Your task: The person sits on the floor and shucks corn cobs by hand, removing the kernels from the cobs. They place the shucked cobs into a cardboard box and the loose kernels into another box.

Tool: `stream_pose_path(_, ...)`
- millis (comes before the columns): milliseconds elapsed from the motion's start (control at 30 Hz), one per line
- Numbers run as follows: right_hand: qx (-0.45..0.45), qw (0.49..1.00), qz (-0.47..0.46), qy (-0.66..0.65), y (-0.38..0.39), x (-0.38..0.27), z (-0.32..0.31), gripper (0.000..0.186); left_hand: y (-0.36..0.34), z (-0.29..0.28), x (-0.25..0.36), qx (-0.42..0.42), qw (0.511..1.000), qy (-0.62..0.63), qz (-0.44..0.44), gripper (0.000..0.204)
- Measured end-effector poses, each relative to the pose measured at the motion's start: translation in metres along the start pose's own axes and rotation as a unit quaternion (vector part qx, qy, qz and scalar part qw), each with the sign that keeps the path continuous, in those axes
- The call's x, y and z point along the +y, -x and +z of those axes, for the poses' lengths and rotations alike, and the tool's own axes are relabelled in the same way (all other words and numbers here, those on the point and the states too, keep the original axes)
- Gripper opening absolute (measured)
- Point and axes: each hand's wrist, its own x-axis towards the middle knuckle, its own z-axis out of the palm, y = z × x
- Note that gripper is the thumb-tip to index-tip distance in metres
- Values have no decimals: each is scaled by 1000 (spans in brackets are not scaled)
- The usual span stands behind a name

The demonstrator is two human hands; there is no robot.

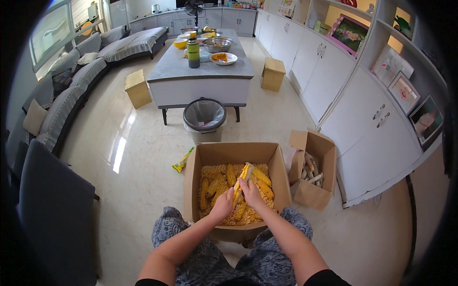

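**Left hand (222,206) and right hand (250,191) both held one corn cob (237,188)**

The two hands were close together, with the corn cob between them. Both were closed on it, so neither one was wide open. The left hand was curled around the low end, on the side near the person's body. The right hand was a bit higher up, and it held the cob from the right side, with its thumb along the yellow grains. The top end of the cob stuck out past the right hand.

The cob was long and thin. Its long way ran from low on the left to high on the right, so it leaned a little, and its top end pointed away from the person. The left hand was nearer to the low end, and the right hand was nearer to the top. There was a pale patch beside the top end, but it was too small to tell what it was.

The cob was up over the big brown box (191,186), which stood in front of the person's knees. Loose yellow grains (210,168) covered the inside of the box. More yellow cobs (204,193) lay on them, to the left and right of the hands.
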Motion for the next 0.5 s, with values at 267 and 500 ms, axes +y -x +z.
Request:
stream_pose_path(267, -29, 998, 55, 20, 3, -13, -8, 50, 2, 5, 7, 24, 1000, -5, -4, 42)
stream_pose_path(500, -14, 994, 12, 106, 10, -15, -4, 49, 4, 10, -2, 14, 999, 3, 43, 45)
